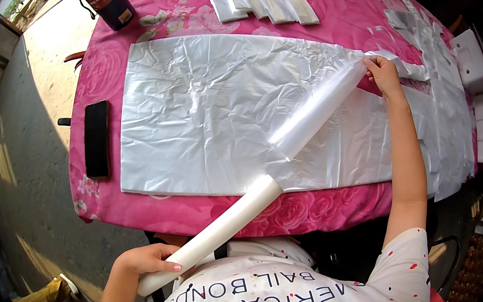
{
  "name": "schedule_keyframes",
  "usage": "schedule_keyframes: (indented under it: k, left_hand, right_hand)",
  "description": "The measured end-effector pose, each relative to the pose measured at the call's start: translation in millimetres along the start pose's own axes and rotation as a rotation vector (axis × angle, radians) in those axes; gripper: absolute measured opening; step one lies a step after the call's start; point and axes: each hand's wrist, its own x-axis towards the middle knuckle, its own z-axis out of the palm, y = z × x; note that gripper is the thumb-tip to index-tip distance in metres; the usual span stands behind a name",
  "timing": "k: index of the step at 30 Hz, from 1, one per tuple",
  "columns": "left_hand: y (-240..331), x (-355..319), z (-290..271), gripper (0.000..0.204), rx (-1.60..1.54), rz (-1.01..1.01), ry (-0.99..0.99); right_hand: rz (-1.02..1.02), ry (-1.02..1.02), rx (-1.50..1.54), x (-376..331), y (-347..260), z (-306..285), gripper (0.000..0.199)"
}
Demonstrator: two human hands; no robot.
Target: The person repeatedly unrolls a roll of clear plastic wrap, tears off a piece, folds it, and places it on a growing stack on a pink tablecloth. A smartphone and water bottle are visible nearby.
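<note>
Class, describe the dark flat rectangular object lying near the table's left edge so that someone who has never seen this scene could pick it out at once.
Start at the table with the pink rose-patterned cloth. Go to its left edge, just left of the large crinkled clear plastic sheet. There lies the flat black rectangular object, long side running along the table edge; it is the only dark, flat thing on the cloth.

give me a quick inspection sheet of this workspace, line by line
surface: table under a pink rose-print cloth
job's things: long white roll half sheathed in clear plastic; large clear plastic sheet spread flat beneath it
clutter: black phone at left edge; dark cup at far left; row of white packets at far side; more plastic sheets at right
grippers: left hand grips the roll's near end; right hand pinches the plastic at its far end
cables: nothing seen
surroundings: concrete floor in sun at left
</note>
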Motion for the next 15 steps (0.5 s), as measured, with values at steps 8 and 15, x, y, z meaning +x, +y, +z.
schedule_keyframes:
  k: [8, 15]
  left_hand:
    - [141.4, 27.2, 16.9, 0.051, 1.017, 0.319, 0.419]
    - [187.7, 112.9, 21.6, 0.047, 1.587, 1.175, 0.693]
  right_hand:
    - [-0.149, -0.275, 0.119, -18.4, -46.8, 66.2, 0.015]
    - [-0.195, -0.428, 0.042, -16.9, -76.7, 107.8, 0.017]
